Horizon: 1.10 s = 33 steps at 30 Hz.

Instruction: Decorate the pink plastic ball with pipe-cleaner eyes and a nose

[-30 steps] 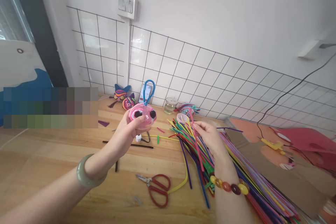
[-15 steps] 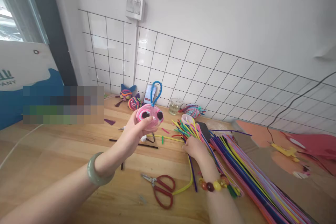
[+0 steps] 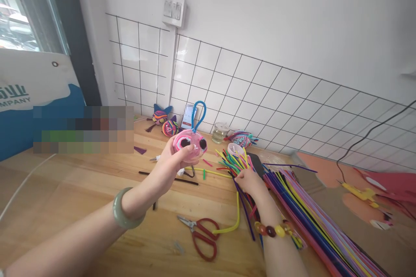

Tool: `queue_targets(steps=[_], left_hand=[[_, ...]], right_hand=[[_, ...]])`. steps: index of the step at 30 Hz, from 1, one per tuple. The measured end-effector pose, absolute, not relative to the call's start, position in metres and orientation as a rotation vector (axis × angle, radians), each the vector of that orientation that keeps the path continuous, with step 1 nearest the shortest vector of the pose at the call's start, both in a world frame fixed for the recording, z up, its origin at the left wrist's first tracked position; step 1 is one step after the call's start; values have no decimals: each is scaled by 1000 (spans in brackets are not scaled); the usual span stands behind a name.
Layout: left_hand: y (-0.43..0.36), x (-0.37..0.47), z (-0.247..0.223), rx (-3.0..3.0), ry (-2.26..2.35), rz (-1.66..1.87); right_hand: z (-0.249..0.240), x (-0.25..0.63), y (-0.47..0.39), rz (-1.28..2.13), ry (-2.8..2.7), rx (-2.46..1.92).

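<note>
My left hand [image 3: 170,160] is closed round a pink round craft piece [image 3: 194,152] with two black discs, holding it above the table. A blue loop [image 3: 199,114] stands up from its top. My right hand [image 3: 248,180] has its fingers pressed together at a loose bunch of coloured pipe cleaners [image 3: 232,160]; which strand it pinches, if any, is too small to tell. Red-handled scissors [image 3: 203,238] lie in front, by a bent yellow pipe cleaner [image 3: 238,212].
A long bundle of pipe cleaners [image 3: 312,220] lies at the right, near a yellow glue gun [image 3: 360,192]. Along the wall stand a glass jar [image 3: 220,133], a phone [image 3: 189,117] and colourful crafts [image 3: 160,114]. Black strips lie left of centre.
The view has shifted slightly, moving the scene rightward. Strands under my right hand have shifted, with the dark ones now spread differently below it. My left hand still holds the pink piece.
</note>
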State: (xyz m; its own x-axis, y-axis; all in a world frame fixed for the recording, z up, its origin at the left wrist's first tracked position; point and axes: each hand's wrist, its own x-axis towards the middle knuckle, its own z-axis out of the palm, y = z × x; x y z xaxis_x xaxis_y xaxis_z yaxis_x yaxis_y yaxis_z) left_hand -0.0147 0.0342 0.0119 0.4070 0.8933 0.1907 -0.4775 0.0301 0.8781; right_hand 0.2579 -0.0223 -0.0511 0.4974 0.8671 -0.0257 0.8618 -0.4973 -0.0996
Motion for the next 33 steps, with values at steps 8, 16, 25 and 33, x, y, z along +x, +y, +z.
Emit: queue_targets(steps=[8, 16, 25, 33], left_hand=[[35, -13, 11, 1067, 472, 1129], [35, -13, 11, 1054, 463, 1111], [33, -12, 10, 1049, 463, 1095], [30, -13, 10, 1040, 462, 1090]], right_hand=[[-20, 277, -35, 132, -1489, -2686], [-29, 269, -32, 79, -1514, -2694], [-63, 251, -11, -60, -1541, -2677], [-53, 264, -13, 65, -1594, -2555]])
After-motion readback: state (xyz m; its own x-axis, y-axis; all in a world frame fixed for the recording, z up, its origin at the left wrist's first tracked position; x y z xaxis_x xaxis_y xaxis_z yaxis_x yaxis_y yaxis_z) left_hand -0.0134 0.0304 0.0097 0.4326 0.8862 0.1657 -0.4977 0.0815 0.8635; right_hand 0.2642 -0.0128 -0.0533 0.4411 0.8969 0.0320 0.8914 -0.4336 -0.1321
